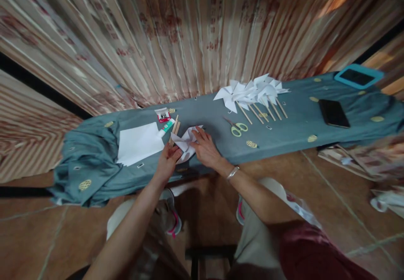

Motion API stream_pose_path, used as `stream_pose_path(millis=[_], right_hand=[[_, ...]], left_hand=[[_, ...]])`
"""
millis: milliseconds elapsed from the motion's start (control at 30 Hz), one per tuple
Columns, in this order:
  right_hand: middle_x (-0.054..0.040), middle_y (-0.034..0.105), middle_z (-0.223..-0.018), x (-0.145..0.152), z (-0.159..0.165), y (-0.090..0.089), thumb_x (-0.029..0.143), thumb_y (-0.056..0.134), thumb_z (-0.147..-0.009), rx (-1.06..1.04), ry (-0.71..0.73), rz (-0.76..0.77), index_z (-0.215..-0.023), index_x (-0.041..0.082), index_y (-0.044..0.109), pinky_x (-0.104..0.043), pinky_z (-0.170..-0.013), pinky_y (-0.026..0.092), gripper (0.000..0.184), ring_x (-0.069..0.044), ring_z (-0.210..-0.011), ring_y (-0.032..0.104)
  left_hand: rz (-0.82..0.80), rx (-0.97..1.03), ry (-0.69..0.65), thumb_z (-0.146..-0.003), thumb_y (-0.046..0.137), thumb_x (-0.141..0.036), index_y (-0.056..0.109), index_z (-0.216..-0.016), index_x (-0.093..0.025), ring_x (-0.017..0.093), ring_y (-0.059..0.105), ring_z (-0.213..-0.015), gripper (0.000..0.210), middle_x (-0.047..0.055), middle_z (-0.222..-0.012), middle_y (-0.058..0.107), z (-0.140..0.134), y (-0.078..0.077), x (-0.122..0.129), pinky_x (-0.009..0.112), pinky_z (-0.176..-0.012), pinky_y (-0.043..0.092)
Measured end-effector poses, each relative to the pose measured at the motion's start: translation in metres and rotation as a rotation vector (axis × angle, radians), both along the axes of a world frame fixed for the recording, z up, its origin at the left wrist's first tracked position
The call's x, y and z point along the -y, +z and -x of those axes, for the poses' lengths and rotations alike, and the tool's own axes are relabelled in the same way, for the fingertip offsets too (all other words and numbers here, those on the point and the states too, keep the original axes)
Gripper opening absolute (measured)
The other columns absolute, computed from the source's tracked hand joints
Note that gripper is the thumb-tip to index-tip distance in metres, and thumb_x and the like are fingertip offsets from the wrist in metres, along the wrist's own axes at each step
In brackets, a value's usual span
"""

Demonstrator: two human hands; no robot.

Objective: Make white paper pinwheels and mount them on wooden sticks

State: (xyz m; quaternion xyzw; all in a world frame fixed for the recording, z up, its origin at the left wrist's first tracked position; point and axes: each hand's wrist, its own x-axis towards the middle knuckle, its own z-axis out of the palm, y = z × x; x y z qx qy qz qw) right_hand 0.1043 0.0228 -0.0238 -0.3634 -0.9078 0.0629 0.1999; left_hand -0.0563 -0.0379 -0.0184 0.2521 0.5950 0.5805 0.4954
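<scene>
We looked mid-fold, tbh: white paper (187, 140) over near side of tabletop (277, 139), just beside sticks (175, 131). Our left hand (166, 161) pinched its edge; right hand (207, 149) had fingers on folds, couldn't tell if gripping. Next move probably called for steadying corners.

Head view: head-worn, looks forward and steeply down (wide, edges warp)
Table (284, 134): seen from above, crosses mid-frame, nearly end to end
Left hand (167, 161), right hand (205, 148): near center, middle distance
Curtain (189, 40): faced beyond table, fills top
Floor (344, 212): lower part
</scene>
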Motion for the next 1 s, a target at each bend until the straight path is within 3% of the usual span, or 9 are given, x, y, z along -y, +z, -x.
stream_pose_path(millis=[133,300,433,600,700,867,1000], right_hand=[[-0.0217,0.044,-0.145,0.001,0.000,-0.002,0.008,0.047,-0.090,-0.007,-0.005,-0.005,-0.100,0.009,0.072,-0.047,-0.107,0.032,0.027,-0.035,-0.143,0.025],[-0.0215,0.041,-0.147,0.005,-0.005,-0.010,0.010,0.044,-0.091,-0.055,-0.016,0.008,-0.116,0.012,0.067,-0.048,-0.106,0.033,0.033,-0.035,-0.144,0.023],[-0.0208,0.038,-0.150,0.007,-0.008,-0.013,0.009,0.044,-0.091,-0.086,-0.002,0.017,-0.117,0.012,0.065,-0.049,-0.107,0.031,0.034,-0.034,-0.145,0.020],[-0.0224,0.039,-0.148,0.006,-0.008,-0.013,0.008,0.043,-0.091,-0.098,0.010,0.016,-0.115,0.010,0.064,-0.049,-0.106,0.033,0.032,-0.034,-0.145,0.021],[-0.0227,0.040,-0.147,0.005,-0.008,-0.013,0.008,0.043,-0.092,-0.113,0.017,0.009,-0.114,0.009,0.064,-0.048,-0.107,0.033,0.031,-0.033,-0.144,0.021],[-0.0236,0.040,-0.148,0.005,-0.009,-0.013,0.011,0.040,-0.095,-0.149,0.011,-0.007,-0.111,0.008,0.064,-0.049,-0.106,0.034,0.029,-0.033,-0.144,0.022],[-0.0238,0.037,-0.149,0.007,-0.012,-0.010,0.009,0.043,-0.093,-0.150,0.016,-0.012,-0.118,0.009,0.061,-0.047,-0.106,0.034,0.031,-0.033,-0.144,0.022]], left_hand=[[-0.006,0.035,-0.013,-0.058,0.078,-0.013,0.056,-0.101,-0.018,0.012,0.065,-0.073,0.049,-0.002,-0.078,0.067,-0.002,0.009,-0.013,0.029,-0.077,0.052],[0.015,0.024,-0.048,-0.054,0.079,-0.015,0.055,-0.082,-0.018,0.009,0.060,-0.061,0.037,-0.005,-0.068,0.063,-0.003,0.016,-0.023,0.022,-0.064,0.049],[0.050,-0.029,-0.083,-0.050,0.082,-0.018,0.056,-0.079,-0.019,0.009,0.059,-0.059,0.039,-0.005,-0.064,0.064,-0.005,0.018,-0.030,0.021,-0.059,0.046],[0.073,-0.097,-0.139,-0.046,0.085,-0.021,0.062,-0.091,-0.020,0.011,0.059,-0.060,0.051,-0.006,-0.061,0.063,-0.011,0.024,-0.037,0.021,-0.057,0.041],[0.057,-0.117,-0.180,-0.041,0.087,-0.021,0.065,-0.089,-0.019,0.014,0.060,-0.062,0.053,-0.005,-0.061,0.065,-0.017,0.029,-0.040,0.025,-0.060,0.043],[0.016,-0.119,-0.211,-0.036,0.087,-0.021,0.067,-0.089,-0.016,0.025,0.066,-0.086,0.057,0.004,-0.075,0.072,-0.025,0.034,-0.042,0.035,-0.079,0.048],[-0.004,-0.115,-0.185,-0.037,0.086,-0.017,0.067,-0.088,-0.018,0.025,0.066,-0.088,0.055,0.002,-0.073,0.072,-0.026,0.034,-0.043,0.035,-0.083,0.048]])
